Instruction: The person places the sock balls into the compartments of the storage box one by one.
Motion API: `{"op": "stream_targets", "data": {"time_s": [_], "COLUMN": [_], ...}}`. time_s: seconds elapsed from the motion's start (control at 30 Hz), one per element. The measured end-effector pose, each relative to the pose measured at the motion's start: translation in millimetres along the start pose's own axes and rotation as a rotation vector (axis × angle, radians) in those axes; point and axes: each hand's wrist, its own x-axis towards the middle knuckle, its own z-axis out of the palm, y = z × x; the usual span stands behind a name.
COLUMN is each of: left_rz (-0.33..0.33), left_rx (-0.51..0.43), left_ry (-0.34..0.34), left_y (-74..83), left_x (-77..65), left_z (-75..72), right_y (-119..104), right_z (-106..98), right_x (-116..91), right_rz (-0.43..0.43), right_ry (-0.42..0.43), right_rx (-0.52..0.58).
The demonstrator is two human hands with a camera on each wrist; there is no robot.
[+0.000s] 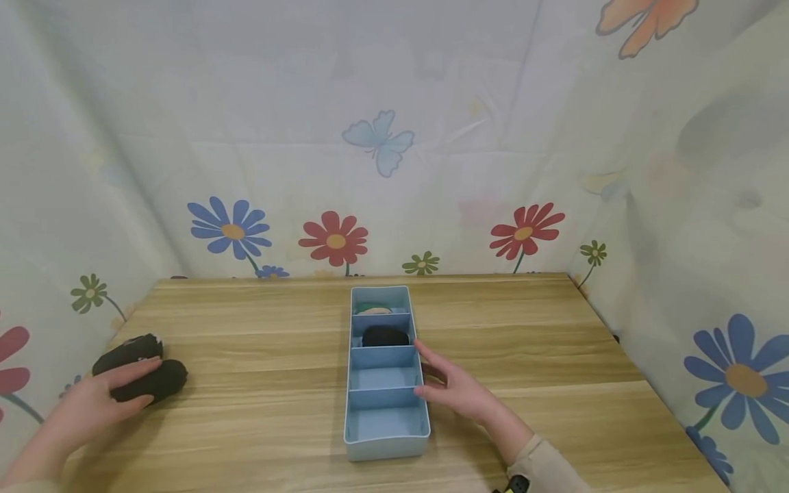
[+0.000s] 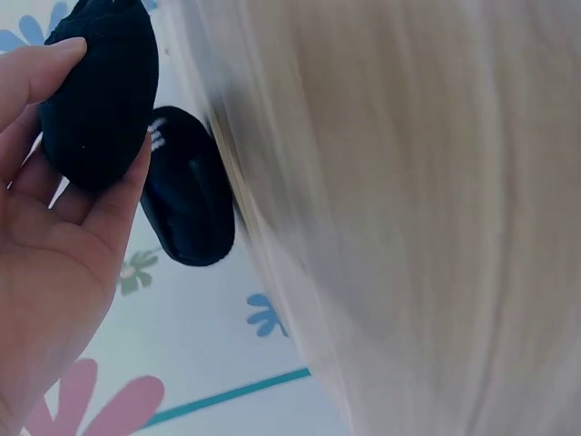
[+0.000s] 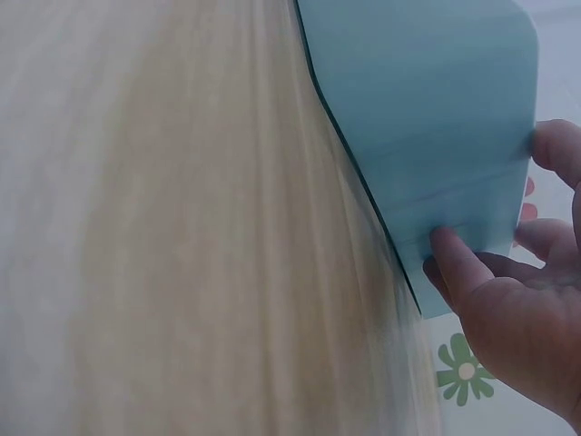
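Observation:
At the left of the table, my left hand (image 1: 92, 407) holds a rolled-up black sock (image 1: 160, 383) between thumb and fingers. Another rolled black sock (image 1: 126, 352) lies just behind it; white marks show on it in the left wrist view. A light blue box (image 1: 387, 448) with a row of compartments stands mid-table. My right hand (image 1: 459, 390) touches the box's right side wall with its fingertips, also seen on the blue wall (image 3: 427, 118) in the right wrist view. A black roll (image 1: 385, 336) sits in the second compartment from the back.
The rearmost compartment contains a green and beige item (image 1: 372, 310), partly hidden by the divider. Around the wooden table (image 1: 265, 411) hangs a flowered cloth (image 1: 444, 178) at the back and both sides.

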Motion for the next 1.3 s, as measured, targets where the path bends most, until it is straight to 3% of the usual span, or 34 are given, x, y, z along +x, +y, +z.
{"op": "stream_targets", "data": {"time_s": [0.33,0.5,0.9,1.17,1.3], "left_rz": [0.059,0.126,0.194,0.326,0.352], "left_rx": [0.029,-0.003,-0.043,-0.023,-0.020], "left_ry": [0.054,0.110,0.066,0.095,0.100], "left_y": [27.3,39.2,75.9,90.7,97.7], "left_x": [11.1,16.7,29.2,37.5,40.7], "left_z": [4.9,9.8,20.4,32.6,38.6], "right_y": [-1,-2,-1,-3,-3], "right_z": [0,0,0,0,0], "right_x": [0,0,0,-1,-1], "right_rz": [-0.002,0.005,0.000,-0.001,-0.003], "right_ry": [0.001,0.001,-0.005,-0.005,-0.005], "right_rx": [0.008,0.007,0.015,0.023,0.025]}}
